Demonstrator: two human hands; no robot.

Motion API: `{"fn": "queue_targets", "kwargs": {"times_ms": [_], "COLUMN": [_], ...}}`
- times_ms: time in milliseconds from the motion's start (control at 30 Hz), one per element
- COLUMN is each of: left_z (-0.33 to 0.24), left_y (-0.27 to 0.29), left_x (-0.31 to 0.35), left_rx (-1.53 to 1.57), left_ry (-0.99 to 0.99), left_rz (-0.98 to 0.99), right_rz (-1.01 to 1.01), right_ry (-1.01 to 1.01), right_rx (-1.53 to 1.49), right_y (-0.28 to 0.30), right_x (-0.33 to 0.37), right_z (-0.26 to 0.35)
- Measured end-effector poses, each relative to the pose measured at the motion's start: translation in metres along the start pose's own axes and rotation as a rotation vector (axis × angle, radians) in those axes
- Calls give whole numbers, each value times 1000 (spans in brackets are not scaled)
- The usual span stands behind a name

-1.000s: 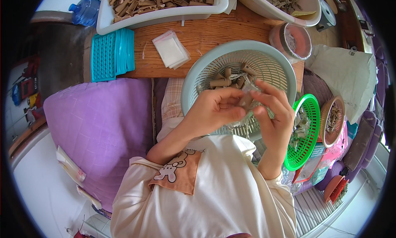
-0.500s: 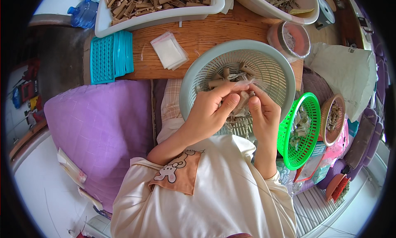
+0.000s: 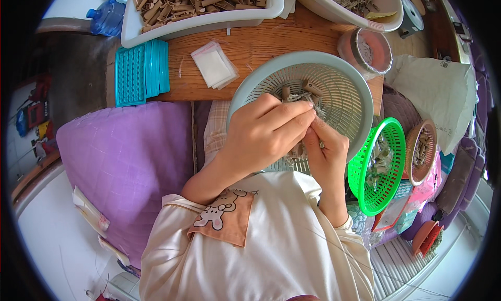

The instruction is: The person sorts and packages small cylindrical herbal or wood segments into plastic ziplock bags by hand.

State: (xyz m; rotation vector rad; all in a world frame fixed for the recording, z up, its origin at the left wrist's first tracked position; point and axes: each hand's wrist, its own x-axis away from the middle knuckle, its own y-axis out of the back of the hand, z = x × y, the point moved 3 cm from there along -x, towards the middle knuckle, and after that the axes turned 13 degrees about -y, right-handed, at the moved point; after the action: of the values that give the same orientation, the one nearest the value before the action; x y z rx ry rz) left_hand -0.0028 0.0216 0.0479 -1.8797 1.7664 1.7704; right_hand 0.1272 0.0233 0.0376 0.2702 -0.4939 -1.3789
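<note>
Both hands meet over a grey-green slotted basket (image 3: 301, 57) in front of my body. My left hand (image 3: 269, 128) has its fingertips pressed against those of my right hand (image 3: 327, 147). Between them is a small clear plastic bag, nearly all covered by the fingers at this moment; its contents cannot be made out. Beyond the fingertips, short brown tubes (image 3: 312, 87) and pale tangled strands (image 3: 298, 97) lie in the basket. The lower part of the basket is hidden behind my hands and wrists.
Flat clear bags (image 3: 214, 65) lie on the wooden table (image 3: 308, 36), beside stacked teal trays (image 3: 130, 75). A white tub (image 3: 203, 23) of brown tubes stands behind. To the right are a green basket (image 3: 377, 196) with filled clear bags, a tan basket (image 3: 431, 160) and a pink container (image 3: 377, 56).
My left hand has turned over, its back now covering the clear plastic that showed between the fingers. The fingertips of both hands have drawn together and slightly down. The basket stays put.
</note>
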Motion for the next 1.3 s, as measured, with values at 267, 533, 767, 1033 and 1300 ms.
{"fn": "queue_targets", "kwargs": {"times_ms": [267, 533, 767, 1033, 1300], "left_z": [15, 42, 16, 12, 11], "left_y": [-4, 11, -11, -14, -16], "left_x": [5, 21, 16, 13, 17], "left_rx": [459, 1373, 953, 936, 1062], "left_ry": [300, 770, 541, 639, 712], "left_rz": [6, -476, 77, 31, 185], "right_rz": [50, 60, 126, 339, 300], "right_ry": [157, -41, 7, -314, -392], "right_rx": [312, -521, -583, -1159, -1184], "right_y": [7, 18, 11, 7, 6], "right_x": [3, 2, -1, 4, 4], "right_z": [16, -6, -10, -21, -14]}}
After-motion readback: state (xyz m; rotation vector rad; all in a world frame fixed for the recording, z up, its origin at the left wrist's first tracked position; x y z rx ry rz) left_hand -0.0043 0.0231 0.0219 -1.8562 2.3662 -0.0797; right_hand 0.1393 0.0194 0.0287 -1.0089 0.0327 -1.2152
